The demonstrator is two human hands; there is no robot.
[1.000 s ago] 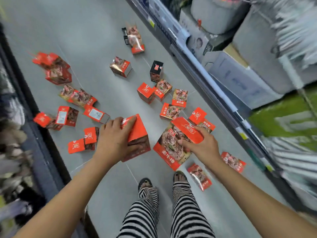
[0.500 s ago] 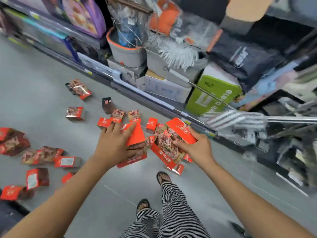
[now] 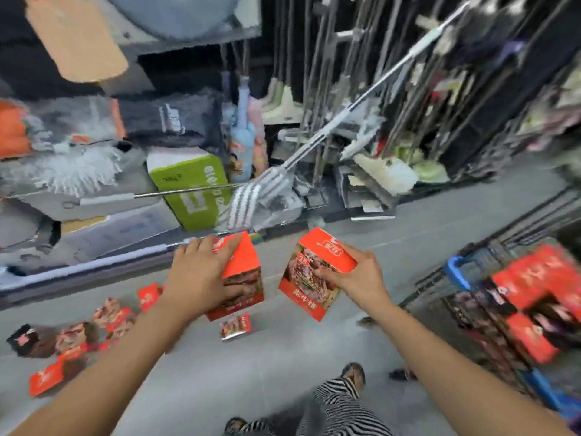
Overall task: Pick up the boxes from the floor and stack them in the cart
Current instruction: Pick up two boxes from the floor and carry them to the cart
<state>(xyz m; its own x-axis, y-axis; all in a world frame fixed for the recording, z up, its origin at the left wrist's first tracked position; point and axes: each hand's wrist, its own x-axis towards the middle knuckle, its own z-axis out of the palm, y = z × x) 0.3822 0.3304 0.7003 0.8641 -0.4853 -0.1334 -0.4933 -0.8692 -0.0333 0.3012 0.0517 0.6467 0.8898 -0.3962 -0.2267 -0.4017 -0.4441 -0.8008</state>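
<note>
My left hand (image 3: 201, 275) grips a red box (image 3: 243, 278) with a meat picture, held in the air at the middle of the view. My right hand (image 3: 355, 278) grips a second red box (image 3: 309, 275), tilted, a little to the right of the first. The two boxes are apart. The cart (image 3: 465, 269), a wire basket with a blue handle, stands at the right edge and holds several red boxes (image 3: 540, 297). More red boxes (image 3: 235, 325) lie scattered on the grey floor at the lower left.
Store shelving runs along the far side, with a green carton (image 3: 191, 190), mops and long metal handles (image 3: 361, 102) leaning out over the aisle. My striped trouser legs and sandalled feet (image 3: 342, 401) are at the bottom. Grey floor lies between me and the cart.
I have risen from the floor and turned right with a box in each hand. The scattered boxes slid to the lower left and the cart came into view at the right.
</note>
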